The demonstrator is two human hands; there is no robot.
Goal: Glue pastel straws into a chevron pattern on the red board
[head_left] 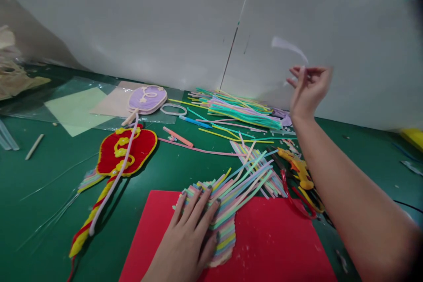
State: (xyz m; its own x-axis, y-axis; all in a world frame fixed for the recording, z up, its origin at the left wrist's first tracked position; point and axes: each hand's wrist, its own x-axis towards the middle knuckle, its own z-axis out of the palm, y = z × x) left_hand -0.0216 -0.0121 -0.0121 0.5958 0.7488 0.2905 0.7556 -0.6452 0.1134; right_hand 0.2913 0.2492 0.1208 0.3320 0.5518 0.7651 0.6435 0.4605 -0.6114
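Observation:
My left hand (187,238) lies flat with its fingers spread on a striped panel (226,233) of pastel pipe cleaners set side by side. Loose ends of the stems fan out past its upper right side. Under the panel is a red sheet (271,238). Raised in front of the wall, my right hand (310,86) pinches one end of a thin white strip (287,46), blurred by motion. A second set of striped stems (261,167) lies just beyond the red sheet.
Red-handled scissors (294,198) and a yellow-orange glue gun (297,165) lie beside my right forearm. Bundled pipe cleaners (238,108) sit by the wall (148,22). At left are a red fan-shaped craft (110,154), a purple one (148,99) and a blue pen (196,121).

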